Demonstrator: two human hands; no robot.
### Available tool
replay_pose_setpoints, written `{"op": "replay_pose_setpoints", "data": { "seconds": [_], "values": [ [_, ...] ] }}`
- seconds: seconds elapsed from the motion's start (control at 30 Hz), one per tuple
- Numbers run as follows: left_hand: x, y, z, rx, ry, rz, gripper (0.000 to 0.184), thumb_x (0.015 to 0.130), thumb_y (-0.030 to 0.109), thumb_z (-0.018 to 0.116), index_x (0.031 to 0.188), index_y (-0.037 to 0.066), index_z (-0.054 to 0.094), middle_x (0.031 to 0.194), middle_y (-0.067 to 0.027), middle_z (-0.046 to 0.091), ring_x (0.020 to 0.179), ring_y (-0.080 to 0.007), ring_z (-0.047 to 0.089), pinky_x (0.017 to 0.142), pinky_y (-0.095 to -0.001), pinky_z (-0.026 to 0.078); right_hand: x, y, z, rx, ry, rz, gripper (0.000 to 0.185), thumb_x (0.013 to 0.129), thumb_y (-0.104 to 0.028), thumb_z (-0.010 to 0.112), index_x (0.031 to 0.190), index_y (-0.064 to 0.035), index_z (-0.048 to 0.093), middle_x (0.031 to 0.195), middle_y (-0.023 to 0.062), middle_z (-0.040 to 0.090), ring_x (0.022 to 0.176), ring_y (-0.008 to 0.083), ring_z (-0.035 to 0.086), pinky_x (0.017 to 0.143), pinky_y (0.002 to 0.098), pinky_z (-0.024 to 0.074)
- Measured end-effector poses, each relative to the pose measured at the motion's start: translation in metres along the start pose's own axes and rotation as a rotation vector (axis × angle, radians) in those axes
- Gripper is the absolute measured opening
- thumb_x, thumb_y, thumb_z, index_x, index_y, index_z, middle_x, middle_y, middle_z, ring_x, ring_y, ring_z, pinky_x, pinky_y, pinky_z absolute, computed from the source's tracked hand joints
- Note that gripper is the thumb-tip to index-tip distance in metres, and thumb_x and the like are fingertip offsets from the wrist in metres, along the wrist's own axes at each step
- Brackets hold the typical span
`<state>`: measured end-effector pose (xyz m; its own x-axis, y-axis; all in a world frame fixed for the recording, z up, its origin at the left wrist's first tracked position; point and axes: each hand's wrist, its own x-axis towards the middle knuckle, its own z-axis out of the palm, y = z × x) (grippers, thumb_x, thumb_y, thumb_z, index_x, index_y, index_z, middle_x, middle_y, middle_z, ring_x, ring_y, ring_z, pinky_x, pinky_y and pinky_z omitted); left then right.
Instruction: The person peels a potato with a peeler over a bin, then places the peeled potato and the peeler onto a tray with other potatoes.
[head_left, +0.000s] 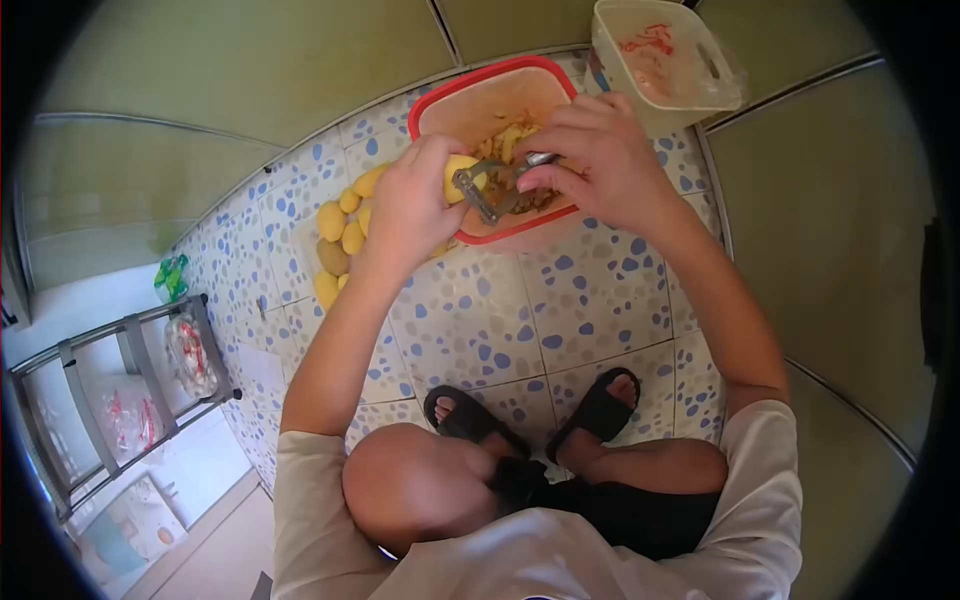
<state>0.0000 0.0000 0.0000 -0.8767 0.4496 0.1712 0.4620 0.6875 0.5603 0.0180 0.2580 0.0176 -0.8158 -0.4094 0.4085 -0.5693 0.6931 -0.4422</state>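
My left hand (418,195) is closed round a yellow peeled potato (458,180), whose end sticks out toward the right. In my right hand (605,155) is a metal peeler (480,195), its wide head up against the potato or just in front of it; I cannot tell if the blade touches. Both hands are above a red-rimmed bin (430,100) that holds peelings (510,130). On the floor left of the bin, partly behind my left wrist, lie several potatoes (331,222), mostly yellow, one browner.
A clear plastic tub (690,95) with red marks stands at the back right by the cabinet doors (300,70). To the left is a metal rack (125,390) with plastic bags. My sandalled feet (595,415) rest on the spotted tile floor (470,310).
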Motion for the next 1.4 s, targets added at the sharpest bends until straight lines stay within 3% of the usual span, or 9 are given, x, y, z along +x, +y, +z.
{"op": "replay_pose_setpoints", "data": {
  "seconds": [0.07,0.27,0.37,0.57,0.67,0.97,1.07,1.17,1.4],
  "values": [
    [-0.002,-0.004,0.001,-0.015,0.076,0.059,0.036,0.08,0.003,0.078,0.11,0.01,0.06,0.107,-0.0087,0.072,0.093,-0.0266,0.072,0.084,-0.0427,0.057,-0.002,0.013,0.0,-0.061,0.076,0.005,0.027,0.083,-0.038,0.083,0.097,-0.0154,0.079,0.09,-0.0016,0.072,0.092,0.0214,0.066,0.09,0.0404,0.0423],
    [-0.006,-0.009,-0.006,-0.066,0.138,0.09,0.039,0.084,0.011,0.084,0.112,0.009,0.058,0.1,-0.0097,0.07,0.087,-0.0262,0.071,0.073,-0.0331,0.056,-0.014,0.042,-0.017,-0.05,0.048,0.07,0.029,0.082,-0.037,0.085,0.1,-0.0147,0.079,0.093,-0.0013,0.073,0.091,0.0211,0.065,0.09,0.0387,0.0411],
    [-0.009,-0.015,0.001,-0.504,-0.002,-0.145,0.037,0.091,0.013,0.081,0.117,0.009,0.055,0.097,-0.0116,0.068,0.086,-0.0231,0.071,0.067,-0.0276,0.055,-0.011,0.029,-0.006,0.038,0.064,0.033,0.024,0.084,-0.024,0.085,0.104,-0.0124,0.078,0.084,0.0003,0.07,0.085,0.0202,0.06,0.092,0.0377,0.0395],
    [-0.014,-0.004,0.003,-1.281,-0.052,-0.398,0.039,0.113,0.044,0.044,0.121,0.007,0.055,0.092,-0.0099,0.067,0.069,-0.0156,0.064,0.049,-0.0212,0.041,-0.01,0.02,-0.002,0.149,0.083,0.155,0.028,0.083,-0.035,0.085,0.102,-0.0146,0.08,0.094,-0.0034,0.074,0.09,0.0197,0.063,0.091,0.0374,0.0381],
    [-0.013,0.005,0.006,-1.186,0.03,-0.523,0.053,0.114,0.053,0.032,0.119,0.006,0.056,0.086,-0.0086,0.066,0.061,-0.0139,0.059,0.046,-0.0223,0.037,-0.006,0.01,-0.002,0.169,0.109,0.088,0.027,0.084,-0.035,0.084,0.1,-0.0147,0.079,0.094,-0.0033,0.074,0.09,0.0197,0.063,0.09,0.0371,0.0384],
    [-0.015,0.006,0.009,-1.066,0.072,-0.52,0.042,0.115,0.042,0.037,0.104,0.006,0.055,0.079,-0.0093,0.063,0.057,-0.0124,0.056,0.046,-0.024,0.038,-0.002,0.025,0.001,-0.225,0.059,0.067,0.026,0.084,-0.037,0.083,0.098,-0.0153,0.08,0.089,-0.0012,0.072,0.093,0.0194,0.066,0.09,0.0375,0.0398],
    [-0.015,0.014,0.0,-1.015,0.1,-0.494,0.043,0.115,0.043,0.037,0.103,0.006,0.056,0.078,-0.0092,0.063,0.057,-0.012,0.055,0.047,-0.024,0.039,-0.01,0.054,-0.003,0.099,-0.028,0.286,0.027,0.084,-0.037,0.083,0.099,-0.0152,0.08,0.09,-0.0007,0.073,0.093,0.0195,0.066,0.09,0.0373,0.0398],
    [-0.013,0.01,0.006,-0.995,0.055,-0.548,0.044,0.115,0.044,0.038,0.104,0.006,0.057,0.079,-0.0078,0.063,0.058,-0.011,0.054,0.048,-0.0233,0.039,-0.009,0.026,-0.001,0.076,0.011,0.087,0.026,0.084,-0.037,0.083,0.098,-0.015,0.08,0.088,-0.0011,0.071,0.092,0.0193,0.065,0.09,0.0376,0.0392],
    [-0.011,0.013,0.012,-0.907,0.032,-0.469,0.042,0.114,0.043,0.041,0.105,0.006,0.059,0.08,-0.0045,0.062,0.059,-0.0093,0.055,0.048,-0.0226,0.04,0.002,-0.001,-0.002,0.136,-0.071,0.096,0.027,0.084,-0.038,0.082,0.097,-0.0142,0.08,0.085,-0.0016,0.069,0.092,0.0195,0.065,0.091,0.0375,0.0382]
  ]
}}
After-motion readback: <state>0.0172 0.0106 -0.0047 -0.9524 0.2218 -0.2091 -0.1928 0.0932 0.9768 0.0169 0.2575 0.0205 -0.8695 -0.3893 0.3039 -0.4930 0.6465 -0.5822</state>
